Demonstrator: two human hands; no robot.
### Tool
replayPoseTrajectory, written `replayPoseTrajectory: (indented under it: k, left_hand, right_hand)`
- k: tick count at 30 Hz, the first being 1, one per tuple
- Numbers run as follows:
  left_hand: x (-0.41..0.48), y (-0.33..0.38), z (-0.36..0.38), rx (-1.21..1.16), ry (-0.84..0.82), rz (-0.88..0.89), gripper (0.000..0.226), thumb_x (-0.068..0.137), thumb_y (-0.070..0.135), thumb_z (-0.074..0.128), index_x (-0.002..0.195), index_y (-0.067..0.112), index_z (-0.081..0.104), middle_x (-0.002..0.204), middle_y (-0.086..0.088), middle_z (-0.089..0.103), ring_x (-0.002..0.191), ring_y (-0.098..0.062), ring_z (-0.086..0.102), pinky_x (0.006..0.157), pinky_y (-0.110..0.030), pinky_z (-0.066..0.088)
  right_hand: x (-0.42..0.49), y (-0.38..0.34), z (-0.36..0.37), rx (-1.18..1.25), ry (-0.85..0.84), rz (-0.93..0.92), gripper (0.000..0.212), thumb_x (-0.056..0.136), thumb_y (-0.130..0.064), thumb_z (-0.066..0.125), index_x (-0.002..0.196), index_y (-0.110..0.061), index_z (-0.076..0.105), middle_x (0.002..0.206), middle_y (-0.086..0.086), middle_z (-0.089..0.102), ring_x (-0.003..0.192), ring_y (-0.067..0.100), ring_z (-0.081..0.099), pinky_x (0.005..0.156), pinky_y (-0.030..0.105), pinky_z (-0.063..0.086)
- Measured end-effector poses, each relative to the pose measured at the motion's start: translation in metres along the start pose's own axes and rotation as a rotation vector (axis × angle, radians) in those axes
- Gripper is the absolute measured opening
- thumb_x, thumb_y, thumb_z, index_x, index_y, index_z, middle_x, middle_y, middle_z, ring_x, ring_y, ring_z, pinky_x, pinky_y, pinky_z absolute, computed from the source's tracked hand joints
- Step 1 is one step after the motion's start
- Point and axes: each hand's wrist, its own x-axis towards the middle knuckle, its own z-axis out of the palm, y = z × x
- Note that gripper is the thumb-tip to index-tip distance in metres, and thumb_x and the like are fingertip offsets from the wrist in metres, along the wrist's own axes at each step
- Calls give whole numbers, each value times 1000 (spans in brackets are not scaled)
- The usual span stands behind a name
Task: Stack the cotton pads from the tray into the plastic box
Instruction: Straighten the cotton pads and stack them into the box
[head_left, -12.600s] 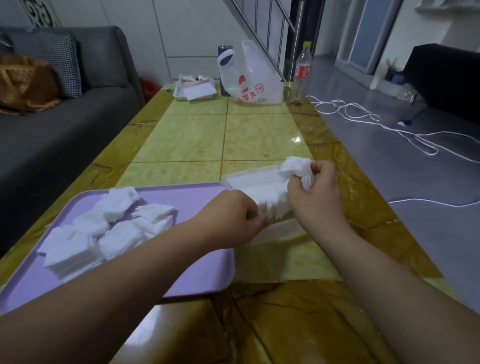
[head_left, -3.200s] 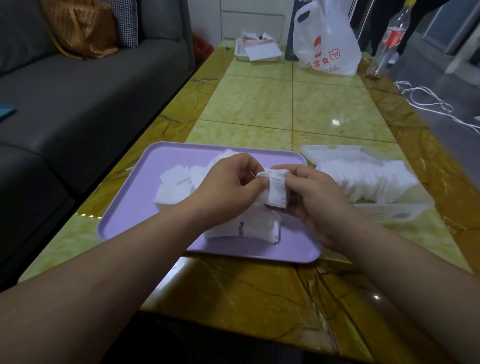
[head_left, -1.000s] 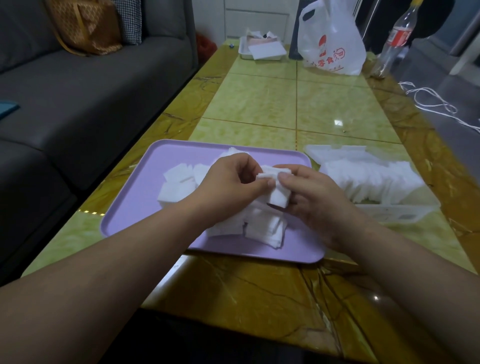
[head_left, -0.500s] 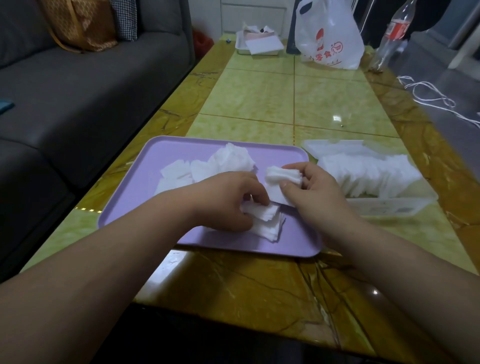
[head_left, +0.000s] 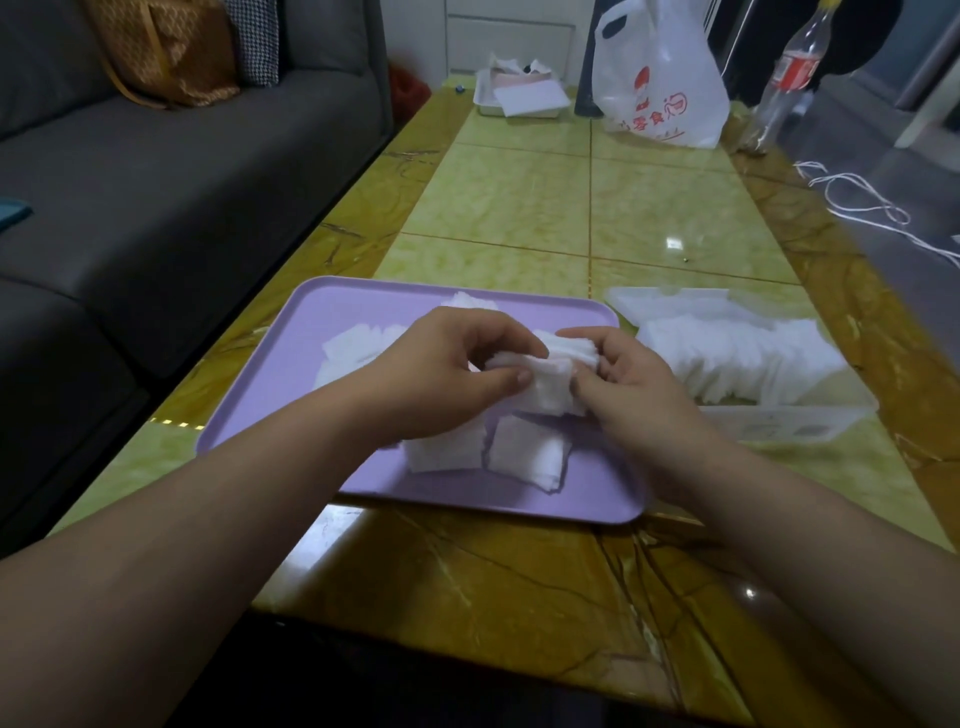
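A lilac tray (head_left: 332, 332) lies on the table with loose white cotton pads (head_left: 524, 457) on it. Above the tray's middle, my left hand (head_left: 441, 384) and my right hand (head_left: 639, 389) together pinch a small stack of cotton pads (head_left: 550, 374) between thumbs and fingers. To the right stands the clear plastic box (head_left: 789, 426), holding a row of white pads (head_left: 737, 358) on edge. More pads lie behind my left hand, partly hidden.
The yellow-green tiled table (head_left: 519, 208) stretches away. At its far end are a white plastic bag (head_left: 660, 88), a small white tray with papers (head_left: 519, 96) and a drink bottle (head_left: 784, 78). A grey sofa (head_left: 156, 182) runs along the left; white cable (head_left: 857, 202) lies on the floor at right.
My left hand has lifted from the pads on the tray and joined my right hand on the stack. The stack sits a little higher above the tray than half a second ago.
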Motion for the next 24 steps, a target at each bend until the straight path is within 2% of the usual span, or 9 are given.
replayPoseTrajectory:
  k: [2, 5, 6, 9, 12, 15, 17, 20, 24]
  left_hand:
    - [1, -1, 5, -63, 28, -46, 14, 88, 15, 78, 100, 23, 77, 83, 11, 73, 70, 6, 63, 66, -9, 46]
    - [3, -5, 7, -115, 41, -91, 12, 84, 16, 82, 93, 20, 74, 86, 3, 76, 74, -15, 70, 71, -27, 57]
    - [3, -5, 7, -106, 42, -96, 12, 83, 18, 83, 91, 20, 74, 86, 3, 76, 72, -17, 70, 71, -28, 57]
    - [1, -3, 5, -141, 6, -108, 12, 81, 17, 85, 88, 19, 76, 78, 7, 73, 66, -8, 62, 64, -22, 53]
    - [1, -3, 5, -169, -30, -107, 12, 80, 16, 86, 89, 17, 78, 79, 1, 74, 67, -8, 61, 63, -22, 52]
    - [3, -8, 8, -125, 39, -106, 11, 80, 18, 86, 87, 19, 77, 84, -3, 76, 69, -6, 62, 66, -24, 53]
    - [4, -9, 11, -119, 67, -112, 13, 80, 18, 86, 86, 18, 76, 83, -5, 75, 68, -5, 61, 66, -23, 52]
    - [5, -9, 15, -88, 94, -95, 16, 79, 18, 86, 84, 16, 72, 71, 3, 68, 60, -1, 54, 59, -16, 45]
    - [8, -5, 19, 103, 165, -77, 29, 77, 32, 85, 73, 21, 59, 63, 10, 58, 54, -1, 47, 54, -17, 39]
  right_hand:
    - [0, 0, 2, 2, -63, 10, 33, 104, 1, 46, 125, -19, 61, 112, 10, 75, 101, 21, 71, 89, 38, 57]
    - [1, 0, 4, 7, -101, 33, 34, 105, 1, 42, 126, -19, 60, 115, 10, 75, 105, 23, 71, 94, 40, 56]
    - [1, 0, 4, 16, -109, 42, 35, 105, 2, 42, 125, -19, 61, 116, 11, 74, 107, 25, 71, 95, 42, 56]
    - [0, 1, 5, 39, -113, 66, 38, 101, 7, 45, 123, -18, 62, 115, 12, 75, 110, 29, 71, 98, 48, 56]
    - [-1, 0, 5, 43, -116, 86, 40, 99, 11, 46, 125, -14, 62, 114, 13, 75, 108, 31, 72, 98, 52, 56]
    - [-2, -2, 5, 39, -129, 90, 39, 101, 9, 43, 127, -12, 62, 114, 17, 74, 105, 32, 70, 98, 55, 55]
    - [-1, -4, 4, 104, -148, 107, 40, 98, 11, 43, 128, -7, 61, 114, 19, 71, 106, 34, 68, 97, 52, 55]
    - [-3, -9, 1, 194, -201, 125, 38, 93, 6, 54, 129, -2, 61, 111, 18, 70, 101, 28, 68, 88, 40, 59]
    - [-4, 0, -2, 28, -94, 2, 39, 84, 3, 76, 118, -12, 66, 108, 20, 75, 102, 31, 73, 94, 48, 59]
